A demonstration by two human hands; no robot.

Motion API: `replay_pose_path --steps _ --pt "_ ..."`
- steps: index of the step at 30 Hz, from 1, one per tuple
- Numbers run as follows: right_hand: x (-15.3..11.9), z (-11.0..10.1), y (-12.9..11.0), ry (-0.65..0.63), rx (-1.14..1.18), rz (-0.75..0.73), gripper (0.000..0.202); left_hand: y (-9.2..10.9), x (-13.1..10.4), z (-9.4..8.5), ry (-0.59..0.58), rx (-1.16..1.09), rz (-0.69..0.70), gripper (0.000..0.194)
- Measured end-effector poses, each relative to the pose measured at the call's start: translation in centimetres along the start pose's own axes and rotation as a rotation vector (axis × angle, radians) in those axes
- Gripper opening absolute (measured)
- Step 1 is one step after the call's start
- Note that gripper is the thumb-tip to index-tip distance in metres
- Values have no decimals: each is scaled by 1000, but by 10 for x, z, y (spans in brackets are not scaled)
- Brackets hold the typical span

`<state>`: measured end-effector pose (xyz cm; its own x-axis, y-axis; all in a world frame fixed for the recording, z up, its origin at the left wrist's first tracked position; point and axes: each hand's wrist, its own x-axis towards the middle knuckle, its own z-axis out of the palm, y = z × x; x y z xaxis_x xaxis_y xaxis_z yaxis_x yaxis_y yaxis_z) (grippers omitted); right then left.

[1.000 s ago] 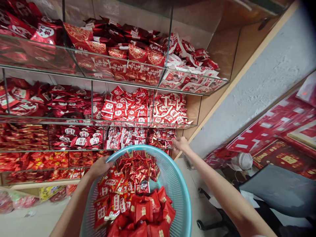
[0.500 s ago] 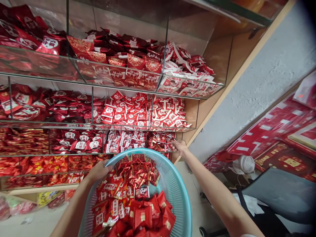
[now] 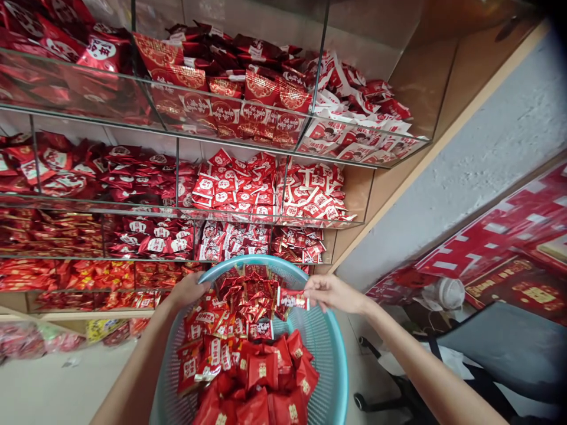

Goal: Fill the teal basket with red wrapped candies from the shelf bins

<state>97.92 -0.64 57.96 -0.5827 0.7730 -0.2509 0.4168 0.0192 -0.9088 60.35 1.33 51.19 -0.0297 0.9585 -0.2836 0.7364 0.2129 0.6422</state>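
My left hand (image 3: 189, 290) grips the far left rim of a light-blue plastic basket (image 3: 337, 354). Inside the basket lie many red wrapped candies (image 3: 262, 370), some with gold print, others with white labels. Over the basket's right side, my right hand (image 3: 332, 293) pinches a small red-and-white candy packet (image 3: 292, 298) by its end. Just beyond the rim is a shelf compartment of small dark-red packets (image 3: 301, 243).
Shelves with clear fronts and dividers (image 3: 239, 144) hold red packets in rows. A grey wall (image 3: 411, 195) rises at the right, with red decorations (image 3: 491, 236) against it. A chair (image 3: 509, 348) stands at lower right; bagged goods (image 3: 101, 330) lie under the shelves.
My right hand has come back from the lower right shelf compartment to above the basket, with a candy packet now visible in its fingers. My left hand still grips the rim.
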Motion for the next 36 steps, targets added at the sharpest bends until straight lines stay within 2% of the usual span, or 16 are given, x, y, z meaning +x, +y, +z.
replay_pose_path --steps 3,6,8,11,14,17,20,23,25,27,30,36 --pt "10 20 6 -196 11 62 35 -1 1 0 -1 35 29 14" --pt "27 35 21 -343 18 128 37 -1 0 0 0 65 21 15" --pt "38 44 33 -382 28 146 38 0 -1 -1 1 89 15 16" --pt "50 58 47 -361 47 160 39 2 -2 -1 4 117 6 15" --pt "56 67 52 -291 16 196 39 1 -2 -1 -6 112 13 16" --pt "53 60 44 -210 -99 205 38 -2 0 0 -7 97 30 17" --pt "51 31 28 -62 -285 165 36 -5 3 1 -9 97 30 18" --pt "56 -8 17 257 -666 129 30 -6 4 1 -8 98 28 19" --pt "64 -28 16 448 -836 131 21 -4 3 1 -3 102 42 17" --pt "72 -39 19 548 -910 140 18 -2 1 1 3 113 51 15" --pt "86 -42 25 574 -1004 137 24 0 0 1 8 118 40 13" --pt "103 -39 33 507 -1101 170 21 -7 5 3 6 87 57 12"
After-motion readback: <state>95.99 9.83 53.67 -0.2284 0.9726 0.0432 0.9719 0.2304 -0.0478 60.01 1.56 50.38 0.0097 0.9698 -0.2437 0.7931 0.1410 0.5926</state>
